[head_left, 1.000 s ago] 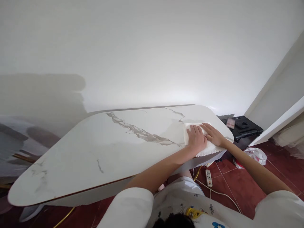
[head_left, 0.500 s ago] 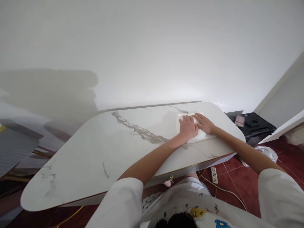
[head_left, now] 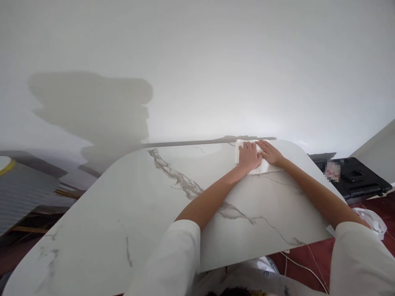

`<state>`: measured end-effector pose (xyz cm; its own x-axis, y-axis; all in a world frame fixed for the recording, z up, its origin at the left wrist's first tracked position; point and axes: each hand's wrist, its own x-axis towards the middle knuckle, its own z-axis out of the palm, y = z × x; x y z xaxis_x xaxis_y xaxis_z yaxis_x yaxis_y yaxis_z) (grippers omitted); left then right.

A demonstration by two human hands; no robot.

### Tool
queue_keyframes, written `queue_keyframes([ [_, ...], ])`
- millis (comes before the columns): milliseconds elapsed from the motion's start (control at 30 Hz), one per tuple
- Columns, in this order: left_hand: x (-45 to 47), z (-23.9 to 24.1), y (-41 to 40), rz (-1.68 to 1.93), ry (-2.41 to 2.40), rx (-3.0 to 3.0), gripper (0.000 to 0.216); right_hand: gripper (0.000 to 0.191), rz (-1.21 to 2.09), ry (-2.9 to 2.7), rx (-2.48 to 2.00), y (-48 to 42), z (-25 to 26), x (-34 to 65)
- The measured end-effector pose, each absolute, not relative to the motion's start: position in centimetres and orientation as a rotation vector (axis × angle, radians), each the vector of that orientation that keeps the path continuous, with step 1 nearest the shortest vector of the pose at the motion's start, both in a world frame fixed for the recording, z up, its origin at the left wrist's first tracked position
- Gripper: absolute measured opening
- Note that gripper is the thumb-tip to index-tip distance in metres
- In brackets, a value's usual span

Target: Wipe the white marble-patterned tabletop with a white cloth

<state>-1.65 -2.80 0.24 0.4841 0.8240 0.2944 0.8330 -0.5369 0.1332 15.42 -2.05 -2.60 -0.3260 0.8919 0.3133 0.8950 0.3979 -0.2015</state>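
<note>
At the far left, a grey ribbed surface (head_left: 31, 199) is partly cut off by the picture's edge, and a yellow rim (head_left: 6, 167) is seen above it. A broad shadow (head_left: 108, 102) is thrown on the pale wall (head_left: 216, 61). In front of the wall, the width of the view is largely taken up by a white table (head_left: 98, 213) marked with grey veins, its corners rounded. A white sleeve (head_left: 173, 255) is stretched over its near side.

Toward the right of the table, near its far edge, a white cloth (head_left: 263, 167) is laid under both hands. By the left hand (head_left: 249, 156), the cloth is covered from above, the palm down and the fingers laid out rather than curled; a strip of cloth is left showing to the left of the fingers. Just beside it, the right part of the cloth is pressed by the right hand (head_left: 270, 153), which is likewise spread flat. Below the hands, the wavy near edge is exposed. Whether any cloth is pinched under the fingertips cannot be told.

Farther right, a black case (head_left: 367, 176) is seen beyond the table's end, with a white plastic bag (head_left: 375, 222) and a pale cord (head_left: 308, 272) on the red floor (head_left: 300, 261) nearer.
</note>
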Motion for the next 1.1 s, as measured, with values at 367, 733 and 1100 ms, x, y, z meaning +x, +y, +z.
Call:
queue_keyframes([
  [367, -1.4, 0.6, -0.2, -0.48, -1.503, -2.702, 0.048, 0.052, 0.0, -2.282, -1.531, 0.7, -2.1, 15.6],
  [733, -8.3, 0.7, 0.8, -0.471, -1.531, -2.649, 0.046, 0.054, -0.02, -2.317, -1.481, 3.0, -3.0, 8.9],
  [1100, -9.8, 0.5, 0.8, -0.506, -1.562, -2.614, 0.044, 0.056, -0.007, -2.324, -1.53, 2.7, -2.2, 6.7],
])
